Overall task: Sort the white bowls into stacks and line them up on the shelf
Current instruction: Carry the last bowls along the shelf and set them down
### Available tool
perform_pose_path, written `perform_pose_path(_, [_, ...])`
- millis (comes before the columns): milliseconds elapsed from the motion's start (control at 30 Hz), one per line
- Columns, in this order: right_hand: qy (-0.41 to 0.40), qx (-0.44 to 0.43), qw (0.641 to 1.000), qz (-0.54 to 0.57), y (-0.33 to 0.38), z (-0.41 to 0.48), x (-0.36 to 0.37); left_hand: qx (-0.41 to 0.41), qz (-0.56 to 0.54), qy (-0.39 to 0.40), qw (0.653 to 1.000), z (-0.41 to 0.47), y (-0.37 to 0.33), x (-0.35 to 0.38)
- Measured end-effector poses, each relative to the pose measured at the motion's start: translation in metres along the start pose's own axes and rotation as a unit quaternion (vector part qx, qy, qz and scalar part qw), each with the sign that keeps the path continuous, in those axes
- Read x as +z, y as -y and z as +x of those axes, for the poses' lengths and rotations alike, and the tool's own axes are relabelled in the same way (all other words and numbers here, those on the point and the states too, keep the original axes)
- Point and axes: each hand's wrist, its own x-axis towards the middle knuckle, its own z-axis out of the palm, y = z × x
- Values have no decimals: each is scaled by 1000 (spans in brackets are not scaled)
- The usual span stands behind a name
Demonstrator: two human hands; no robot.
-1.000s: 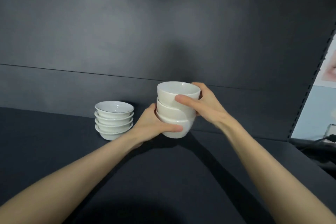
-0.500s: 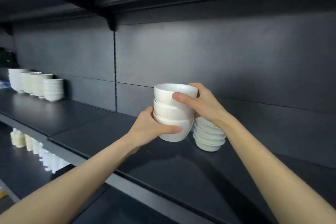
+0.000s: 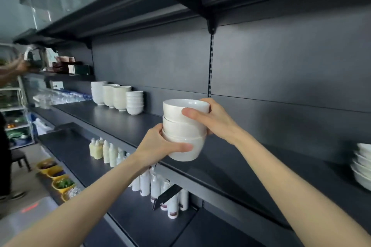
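Note:
I hold a stack of three white bowls [image 3: 183,128] in the air above the dark shelf [image 3: 128,124]. My left hand [image 3: 160,144] grips the bottom bowl from the left and below. My right hand [image 3: 210,120] clasps the top bowls from the right, thumb across the front. Far down the shelf to the left stand several stacks of white bowls in a row [image 3: 117,97]. A stack of shallow white bowls [image 3: 362,163] sits on the shelf at the right edge of the view, partly cut off.
An upper shelf [image 3: 180,0] hangs overhead. White and yellowish bottles [image 3: 108,152] stand on the lower shelf, with yellow bowls of food [image 3: 58,178] on a counter below. Another person's arm [image 3: 12,68] reaches in at the far left.
I have carried the three-bowl stack leftward along the shelf. The shallow stack, first on its left, now lies far right. The row of stacks at the left has come into view.

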Motion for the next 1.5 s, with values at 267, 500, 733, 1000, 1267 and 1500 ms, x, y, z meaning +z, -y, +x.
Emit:
perform_pose_path(267, [16, -3, 999, -29, -26, 122, 86, -9, -13, -21, 1000, 91, 66, -87])
perform_pose_path(500, [45, -1, 999, -20, -39, 225, 166, -23, -8, -34, 999, 174, 118, -173])
perform_pose_path(733, [9, 12, 999, -43, -58, 314, 225, -4, -23, 17, 1000, 268, 173, -236])
perform_pose_path(1000, [-73, 61, 993, -72, -100, 383, 280, 12, -34, 148, 988, 363, 236, -283])
perform_pose_path(1267, [-172, 129, 972, -100, -149, 426, 278, 28, -62, 265, 962, 436, 268, -268])
perform_pose_path(1500, [-197, 145, 963, -113, -181, 455, 262, 25, -64, 289, 955, 481, 292, -242])
